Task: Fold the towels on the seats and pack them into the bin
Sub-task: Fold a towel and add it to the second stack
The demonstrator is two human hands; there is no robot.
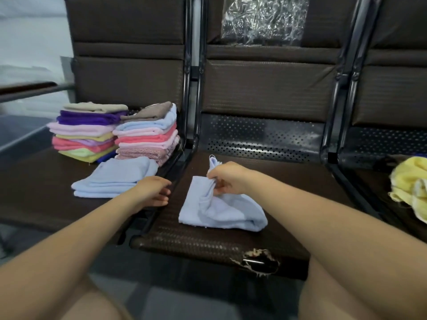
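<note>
Over at the left of the frame, we see two stacks of folded towels [115, 132] in many colours on the left seat [34, 192], with a folded pale blue pile [115, 179] lying just in front of them. Our left hand [153, 191] hovers above the gap between the left seat and the middle one, fingers loosely curled and holding nothing, just beside that pale blue pile. At centre frame, a light blue towel [221, 211] lies half folded and rumpled on the middle seat [208, 241]. Our right hand [227, 179] pinches its upper corner, fingers curled round a bunch of cloth and lifting it a little off the seat. At the right edge, a crumpled yellow towel [410, 188] waits unfolded on the next seat. No bin shows in this view.

We judge the towel to be light, soft and limp: it will sag and bunch wherever it is not held, and it will not slip much on the textured seat. Taking it by two corners of one edge, one per hand, should let it hang flat; a single pinch only drags it into folds. The torn front edge [256, 262] of the middle seat could snag loose loops.
</note>
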